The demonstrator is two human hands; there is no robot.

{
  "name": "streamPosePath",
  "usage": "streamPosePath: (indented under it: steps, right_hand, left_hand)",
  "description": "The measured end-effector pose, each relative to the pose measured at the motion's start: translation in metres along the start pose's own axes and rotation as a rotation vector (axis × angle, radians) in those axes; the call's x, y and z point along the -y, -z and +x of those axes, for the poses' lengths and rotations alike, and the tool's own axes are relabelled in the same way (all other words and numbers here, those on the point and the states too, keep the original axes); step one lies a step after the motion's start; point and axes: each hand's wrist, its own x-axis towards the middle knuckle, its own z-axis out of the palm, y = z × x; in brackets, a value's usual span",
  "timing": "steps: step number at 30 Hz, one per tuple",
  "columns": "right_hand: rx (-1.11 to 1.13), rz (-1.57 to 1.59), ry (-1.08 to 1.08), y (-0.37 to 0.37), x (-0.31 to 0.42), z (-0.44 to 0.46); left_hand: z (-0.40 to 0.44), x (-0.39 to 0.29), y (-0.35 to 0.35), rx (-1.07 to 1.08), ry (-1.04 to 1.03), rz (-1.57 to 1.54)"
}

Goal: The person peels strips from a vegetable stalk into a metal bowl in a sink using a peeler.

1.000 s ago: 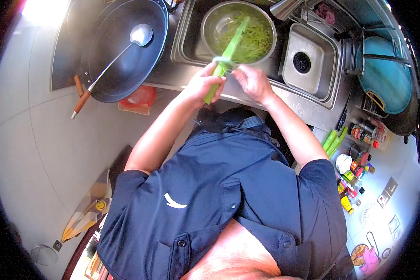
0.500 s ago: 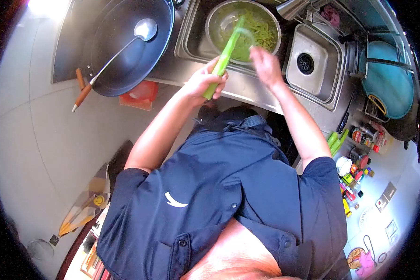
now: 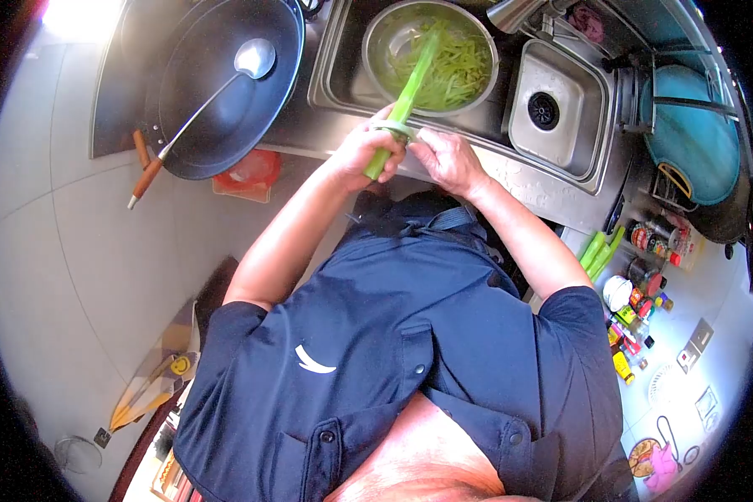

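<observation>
A long green stalk (image 3: 413, 82) slants up from my left hand (image 3: 366, 152), whose fingers wrap round its lower end. The stalk's tip reaches over a metal bowl (image 3: 378, 63) that holds thin green strips (image 3: 460, 75). My right hand (image 3: 449, 161) is closed on the handle end of a small pale peeler (image 3: 391, 127), which lies across the stalk just above my left fingers. The handle itself is mostly hidden in my right hand.
Left of the sink (image 3: 330, 71) is a dark wok (image 3: 197, 75) with a ladle (image 3: 255, 58). A smaller basin (image 3: 552, 138) with a drain is at the right. More green stalks (image 3: 596, 255) lie near bottles (image 3: 644, 238). A red container (image 3: 249, 171) sits below the counter edge.
Since half a second ago, my right hand and the peeler have moved back along the stalk, from near the bowl to beside my left hand. My left hand still grips the stalk.
</observation>
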Motion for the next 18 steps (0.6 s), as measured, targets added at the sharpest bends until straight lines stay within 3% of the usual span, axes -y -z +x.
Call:
streamPosePath:
  steps: [3,5,7,9,13,15,17,18]
  right_hand:
    - [-0.126,-0.049,-0.065,-0.003,-0.019,0.005]
    - [-0.25,-0.163,-0.246,-0.008,-0.067,0.02]
    - [-0.183,-0.127,-0.477,0.014,-0.098,0.041]
    - [-0.186,-0.263,-0.514,0.041,-0.098,0.058]
    - [-0.305,-0.289,-0.516,0.054,-0.108,0.063]
    - [-0.307,-0.263,-0.531,0.053,-0.094,0.057]
    - [-0.238,-0.002,-0.397,0.041,-0.068,0.042]
    - [-0.223,-0.02,-0.325,0.027,-0.067,0.032]
  left_hand:
    - [0.0,0.006,0.004,0.07,-0.024,-0.044]
    - [-0.007,0.003,0.001,0.098,-0.007,-0.037]
    - [-0.013,0.005,0.001,0.127,0.014,-0.028]
    - [-0.015,0.01,0.005,0.154,0.024,-0.078]
    - [-0.015,0.012,0.007,0.143,0.02,-0.089]
    - [-0.013,0.012,0.005,0.029,0.029,-0.082]
    - [-0.01,0.007,0.0,0.029,-0.01,-0.051]
    - [-0.008,0.006,-0.001,0.031,-0.042,-0.022]
